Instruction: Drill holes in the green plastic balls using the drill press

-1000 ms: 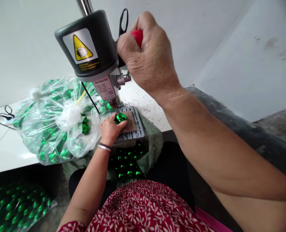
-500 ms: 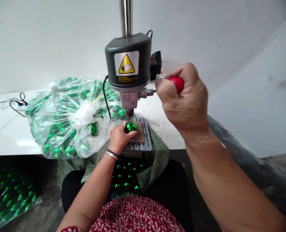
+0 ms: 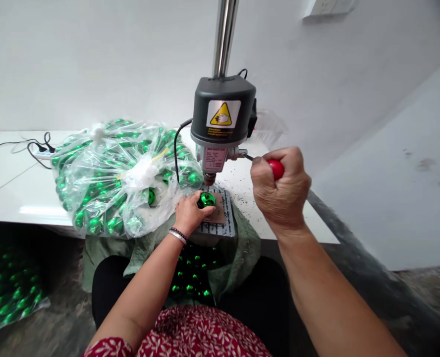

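The green ball point(image 3: 206, 199) sits on the drill's base plate point(image 3: 225, 225), right under the bit. The left hand point(image 3: 189, 214) steadies it, fingers point(image 3: 197, 204) pinching its side. The right hand point(image 3: 279, 191) is clenched around the red lever knob point(image 3: 277, 168) of the bench drill point(image 3: 223, 116). The glossy ball could spin or slip, drawing those fingers toward the bit. A clear bag of green balls point(image 3: 119, 173) crowds the bench point(image 3: 8, 198) just beside the plate.

The person wears a dark red garment point(image 3: 201, 332) printed with small white leaves, bare forearms, and thin bracelets point(image 3: 177, 235) on the left wrist.
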A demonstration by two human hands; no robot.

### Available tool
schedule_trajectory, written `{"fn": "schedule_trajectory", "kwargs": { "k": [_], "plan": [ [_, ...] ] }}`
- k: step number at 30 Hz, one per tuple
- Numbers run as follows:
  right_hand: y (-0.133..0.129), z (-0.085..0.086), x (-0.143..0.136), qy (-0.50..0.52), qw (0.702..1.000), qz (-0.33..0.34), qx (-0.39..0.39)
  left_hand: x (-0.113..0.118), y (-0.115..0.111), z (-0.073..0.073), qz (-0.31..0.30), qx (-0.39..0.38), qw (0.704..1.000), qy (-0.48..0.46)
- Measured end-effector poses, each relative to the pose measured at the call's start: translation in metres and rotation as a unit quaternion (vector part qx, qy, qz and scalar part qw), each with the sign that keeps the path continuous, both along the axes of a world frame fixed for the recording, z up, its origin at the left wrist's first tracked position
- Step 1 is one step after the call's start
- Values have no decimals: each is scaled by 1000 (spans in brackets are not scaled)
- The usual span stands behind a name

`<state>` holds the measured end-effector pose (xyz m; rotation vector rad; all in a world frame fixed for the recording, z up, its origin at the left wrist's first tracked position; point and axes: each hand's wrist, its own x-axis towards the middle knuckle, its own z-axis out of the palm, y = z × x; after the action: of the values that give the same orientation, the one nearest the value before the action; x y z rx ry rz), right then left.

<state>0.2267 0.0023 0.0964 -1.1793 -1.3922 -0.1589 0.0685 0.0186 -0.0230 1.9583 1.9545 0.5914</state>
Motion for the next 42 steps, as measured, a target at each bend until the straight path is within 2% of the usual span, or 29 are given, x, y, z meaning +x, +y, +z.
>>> {"fn": "schedule_trajectory", "kwargs": {
  "k": [6, 13, 17, 19, 21, 24, 27, 30, 34, 37, 40, 42],
  "plan": [
    [-1, -19, -2, -4, 999, -6, 49, 0, -2, 3, 2, -7, 1000, -4],
    [-1, -35, -2, 17, 999, -14, 40, 0, -1, 0, 4, -1, 1000, -21],
    [-2, -49, -1, 8, 998, 5, 55, -1, -2, 1, -8, 5, 1000, -29],
    [-3, -51, -1, 5, 998, 16, 53, -1, -2, 3, -15, 9, 999, -30],
    [-2, -42, -1, 11, 998, 14, 54, -1, -2, 4, -18, 9, 999, -36],
    [8, -7, 0, 26, 999, 4, 36, 0, -1, 6, -16, 8, 998, -55],
    [22, 34, 0, 58, 996, 22, -67, -2, -8, 8, -24, 15, 994, -107],
    [31, 56, -1, 74, 992, 14, -103, -12, -25, 14, -49, 16, 985, -163],
    [33, 56, -3, 74, 992, -8, -102, -31, -56, 22, -84, 9, 980, -178],
    [33, 52, -4, 80, 993, -2, -92, -45, -76, 23, -113, -29, 979, -167],
    [34, 51, -3, 85, 992, -4, -90, -56, -90, 24, -135, -57, 979, -144],
    [35, 50, -3, 89, 992, -4, -86, -63, -91, 28, -122, -55, 984, -118]
  ]
}}
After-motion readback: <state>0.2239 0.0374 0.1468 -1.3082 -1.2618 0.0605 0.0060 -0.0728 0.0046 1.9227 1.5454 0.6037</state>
